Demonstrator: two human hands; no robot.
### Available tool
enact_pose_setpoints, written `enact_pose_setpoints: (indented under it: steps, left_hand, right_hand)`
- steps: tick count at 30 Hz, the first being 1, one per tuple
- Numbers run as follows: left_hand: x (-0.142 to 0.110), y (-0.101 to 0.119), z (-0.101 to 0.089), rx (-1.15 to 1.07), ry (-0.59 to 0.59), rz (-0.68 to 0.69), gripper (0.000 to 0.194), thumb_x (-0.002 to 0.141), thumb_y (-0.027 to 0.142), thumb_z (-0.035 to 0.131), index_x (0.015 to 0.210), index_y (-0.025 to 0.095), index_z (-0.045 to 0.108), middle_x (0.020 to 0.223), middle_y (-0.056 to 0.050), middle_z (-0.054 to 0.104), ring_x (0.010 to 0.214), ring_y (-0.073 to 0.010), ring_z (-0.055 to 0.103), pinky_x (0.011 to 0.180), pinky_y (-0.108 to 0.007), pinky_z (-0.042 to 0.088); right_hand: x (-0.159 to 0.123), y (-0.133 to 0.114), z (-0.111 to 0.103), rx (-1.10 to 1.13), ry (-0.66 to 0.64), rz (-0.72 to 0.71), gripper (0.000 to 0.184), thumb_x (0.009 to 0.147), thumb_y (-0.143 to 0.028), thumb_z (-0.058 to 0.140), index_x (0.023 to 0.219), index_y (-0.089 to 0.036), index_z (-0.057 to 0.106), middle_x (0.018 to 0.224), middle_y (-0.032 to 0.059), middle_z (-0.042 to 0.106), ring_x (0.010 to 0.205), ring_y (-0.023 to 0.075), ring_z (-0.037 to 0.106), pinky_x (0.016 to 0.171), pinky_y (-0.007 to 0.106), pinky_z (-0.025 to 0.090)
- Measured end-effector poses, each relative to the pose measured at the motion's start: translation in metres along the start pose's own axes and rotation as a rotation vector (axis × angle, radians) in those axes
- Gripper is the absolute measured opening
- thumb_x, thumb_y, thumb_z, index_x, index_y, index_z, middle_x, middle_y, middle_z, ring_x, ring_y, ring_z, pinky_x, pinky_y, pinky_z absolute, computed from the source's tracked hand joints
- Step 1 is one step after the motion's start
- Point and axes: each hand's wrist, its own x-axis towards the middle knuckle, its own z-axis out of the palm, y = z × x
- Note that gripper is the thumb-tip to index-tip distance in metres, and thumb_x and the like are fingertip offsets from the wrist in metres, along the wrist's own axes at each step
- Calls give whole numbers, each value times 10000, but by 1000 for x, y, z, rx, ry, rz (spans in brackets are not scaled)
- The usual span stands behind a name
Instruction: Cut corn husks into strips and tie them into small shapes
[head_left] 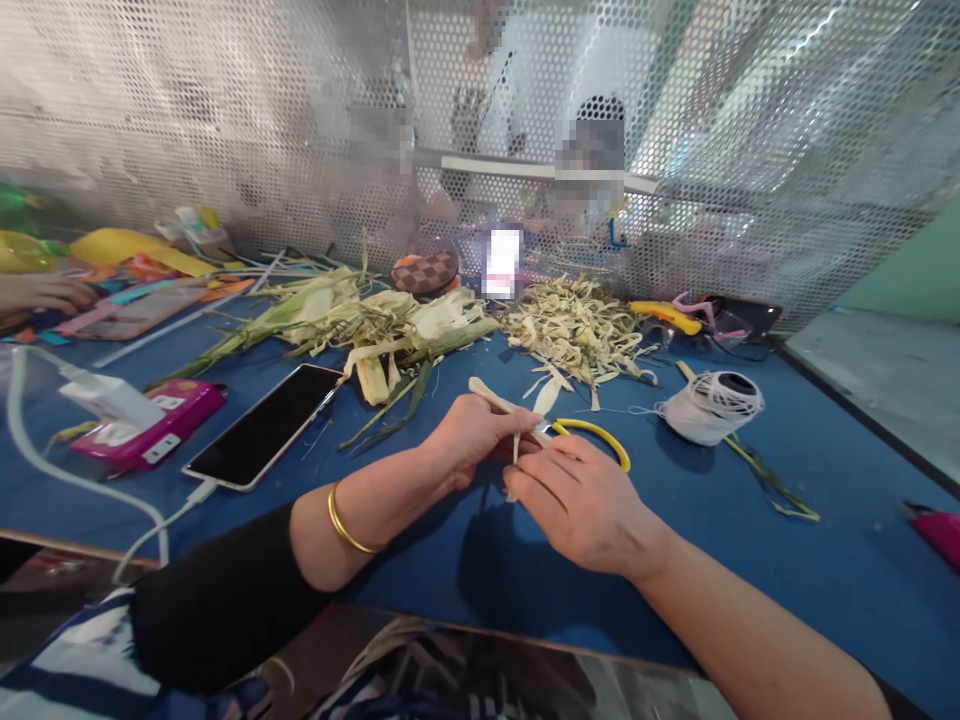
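Observation:
My left hand [466, 438] is closed on a pale strip of corn husk [489, 393], one end sticking out past the thumb. The fingers of my right hand [589, 500] pinch the same husk work, where a narrow strip hangs down between the hands. Both hands meet just above the blue table. Right behind my right hand lies a pair of scissors [600, 432] with a yellow handle, its blades mostly hidden. A loose husk piece [551, 392] rests just beyond the fingertips.
Whole husks [405, 325] and a heap of cut husk strips [577, 325] lie at the back. A thread spool [712, 408] stands right. Left are a charging phone [266, 425] and a pink power strip [154, 425]. Another person's hand [49, 292] is far left; a perforated metal screen [300, 120] rises behind.

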Motion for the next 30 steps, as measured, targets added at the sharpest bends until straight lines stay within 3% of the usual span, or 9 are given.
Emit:
enact_pose_setpoints:
  steps: [6,11,13,15,18,21,24,26,30]
  left_hand:
    - [-2,2,-2,8,-92,22,144,641,210,767,630,96,679,590,-41,661,521,-97,580,556,-206,459]
    - [-2,-2,-1,-19,-55,46,79,647,109,726,721,101,700,611,-30,671,556,-101,599,595,-214,478]
    - [-1,-3,-1,-13,-63,57,74,647,127,734,708,100,701,620,-34,675,558,-101,595,596,-215,477]
    - [-1,-1,-1,-7,-62,92,80,648,153,744,684,98,699,630,-38,678,557,-98,590,589,-210,475]
    - [-2,3,-2,-21,-76,114,117,656,181,753,721,97,703,661,-44,687,571,-100,603,620,-217,498]
    - [-4,7,-2,-16,-66,62,165,704,246,733,738,88,697,690,-73,701,579,-115,626,647,-241,524]
    - [-4,7,-1,34,-50,33,202,722,281,726,721,82,689,703,-83,705,567,-109,627,631,-230,524]
    - [-3,5,0,71,-42,51,161,689,233,754,725,91,687,679,-57,698,537,-90,609,607,-214,517]
    - [2,0,0,102,20,130,63,695,121,718,745,111,680,605,-10,667,477,-73,573,555,-208,506]
  right_hand:
    - [0,2,3,46,7,87,217,922,-161,450,822,-118,638,715,67,657,679,166,584,720,333,420]
    - [3,0,1,117,-2,-13,224,906,-125,466,762,-132,638,700,58,666,664,162,581,727,329,430]
    - [3,2,-1,140,-3,-8,202,912,-120,457,833,-126,643,733,60,682,685,162,593,736,325,431]
    - [2,5,-4,141,42,86,178,928,-155,456,966,-118,626,786,65,695,727,162,608,748,314,428]
    - [-2,14,-6,60,108,420,223,924,-287,493,1038,-124,595,900,107,691,812,195,612,735,312,416]
    - [-7,24,-6,28,-69,670,270,916,-395,475,876,-166,611,774,80,669,677,198,579,639,301,376]
    - [-9,29,-3,157,-310,751,289,925,-374,445,728,-203,568,544,0,561,533,166,507,538,264,296]
    - [-9,28,-3,238,-374,794,276,917,-337,450,689,-208,536,520,-15,525,520,153,487,512,249,254]
    - [-5,27,-8,380,-383,828,302,894,-312,451,613,-201,470,516,-30,484,502,122,429,495,238,225]
